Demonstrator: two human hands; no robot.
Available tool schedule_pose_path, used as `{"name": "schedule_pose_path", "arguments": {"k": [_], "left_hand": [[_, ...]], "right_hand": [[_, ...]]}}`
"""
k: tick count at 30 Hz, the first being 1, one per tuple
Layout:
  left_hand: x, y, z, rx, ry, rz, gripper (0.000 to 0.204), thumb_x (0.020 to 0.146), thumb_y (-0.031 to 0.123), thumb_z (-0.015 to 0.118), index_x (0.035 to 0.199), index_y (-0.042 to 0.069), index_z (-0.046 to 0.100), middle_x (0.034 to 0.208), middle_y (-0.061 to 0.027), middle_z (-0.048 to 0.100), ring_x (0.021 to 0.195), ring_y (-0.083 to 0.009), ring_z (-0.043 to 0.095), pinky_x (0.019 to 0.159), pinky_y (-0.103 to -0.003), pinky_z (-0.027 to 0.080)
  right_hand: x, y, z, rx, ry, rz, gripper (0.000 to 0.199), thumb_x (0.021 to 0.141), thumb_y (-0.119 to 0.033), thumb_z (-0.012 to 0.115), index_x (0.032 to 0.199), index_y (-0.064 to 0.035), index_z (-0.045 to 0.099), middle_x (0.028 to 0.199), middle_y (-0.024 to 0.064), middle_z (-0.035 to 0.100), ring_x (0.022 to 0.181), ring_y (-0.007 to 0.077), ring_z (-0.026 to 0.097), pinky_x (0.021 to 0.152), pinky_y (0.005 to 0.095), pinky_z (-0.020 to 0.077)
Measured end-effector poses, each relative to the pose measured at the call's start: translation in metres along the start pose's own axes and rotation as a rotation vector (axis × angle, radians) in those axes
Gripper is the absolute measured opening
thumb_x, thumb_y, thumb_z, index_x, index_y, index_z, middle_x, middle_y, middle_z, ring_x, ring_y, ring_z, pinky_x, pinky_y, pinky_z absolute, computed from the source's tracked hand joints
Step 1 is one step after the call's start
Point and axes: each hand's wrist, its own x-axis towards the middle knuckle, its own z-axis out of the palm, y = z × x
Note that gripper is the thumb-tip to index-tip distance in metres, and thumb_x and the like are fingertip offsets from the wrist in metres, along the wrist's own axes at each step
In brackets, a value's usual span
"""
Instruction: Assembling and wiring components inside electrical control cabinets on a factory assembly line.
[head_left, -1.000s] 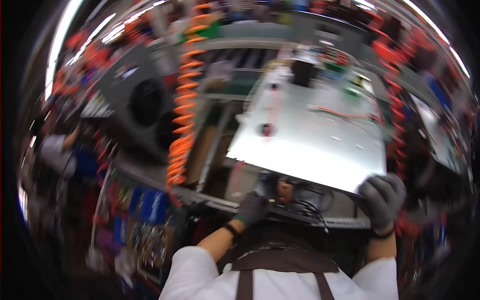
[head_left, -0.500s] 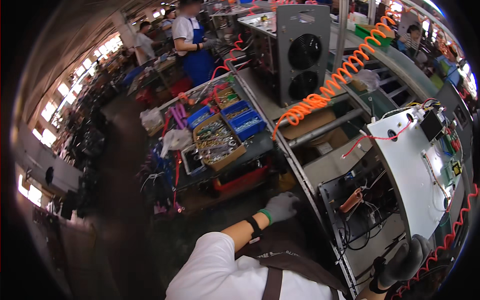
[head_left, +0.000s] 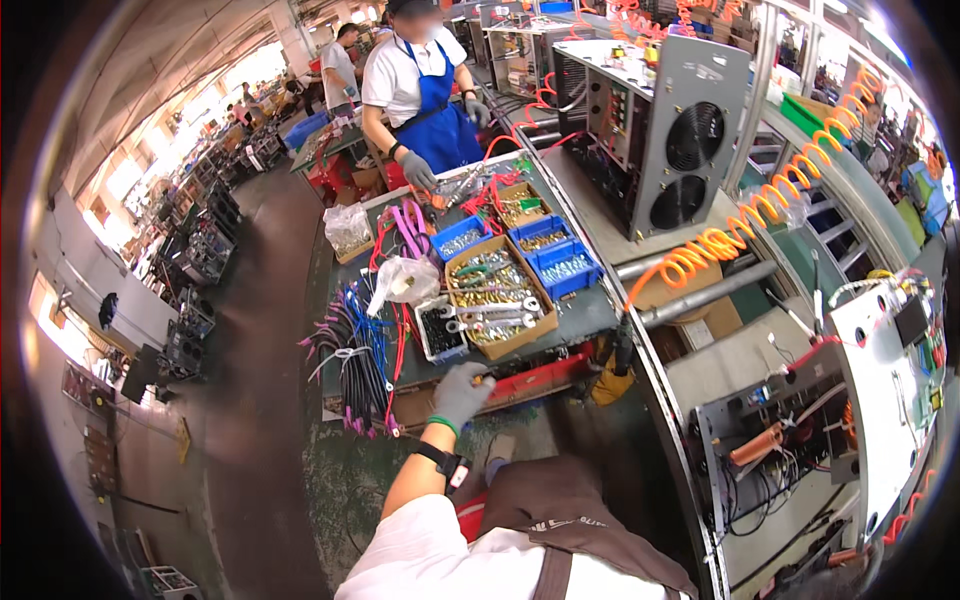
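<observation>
My left hand (head_left: 460, 393), in a grey glove, is at the near edge of the parts table (head_left: 590, 318), just short of the cardboard box of wrenches and fittings (head_left: 512, 340). Its fingers are curled, and a small yellowish spot shows at the fingertips; what it is, I cannot make out. Close by lie a bundle of dark cables with purple ends (head_left: 362, 385) and a small white tray of black parts (head_left: 440, 332). My right hand cannot be made out at the lower right, near the white metal panel (head_left: 880, 400) and the open chassis (head_left: 770, 450).
Blue bins of screws (head_left: 562, 268) sit behind the cardboard box. An orange coiled hose (head_left: 720, 240) hangs over the rollers. A grey machine with two fans (head_left: 690, 135) stands on the line. A co-worker in a blue apron (head_left: 430, 95) reaches over the table's far end.
My left hand has moved left and forward to the table edge. The view has shifted, and my right hand, earlier at the panel's lower edge, no longer shows clearly.
</observation>
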Motion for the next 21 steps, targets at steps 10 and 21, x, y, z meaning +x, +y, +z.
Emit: {"name": "schedule_pose_path", "arguments": {"k": [10,21], "left_hand": [[0.206,-0.067,-0.124,0.189,0.202,0.035,0.028,0.078,0.028,0.059,0.097,0.010,0.070,0.093,-0.0150,0.067,0.087,-0.0329,0.065,0.078,-0.042,0.050],[0.287,-0.078,-0.097,0.927,-0.273,0.651,0.023,0.078,0.027,0.059,0.084,0.008,0.072,0.085,-0.0087,0.070,0.083,-0.0255,0.067,0.068,-0.039,0.053]], "right_hand": [[-0.014,-0.196,0.137,0.021,-0.223,-0.048,0.014,0.091,-0.005,0.048,0.095,0.0048,0.058,0.099,0.0153,0.060,0.090,0.0256,0.058,0.084,0.0372,0.0471],[-0.032,-0.329,0.331,0.545,-0.979,-0.241,0.009,0.073,-0.007,0.068,0.082,-0.0061,0.065,0.079,0.0081,0.066,0.070,0.0268,0.061,0.062,0.0364,0.0467]]}}
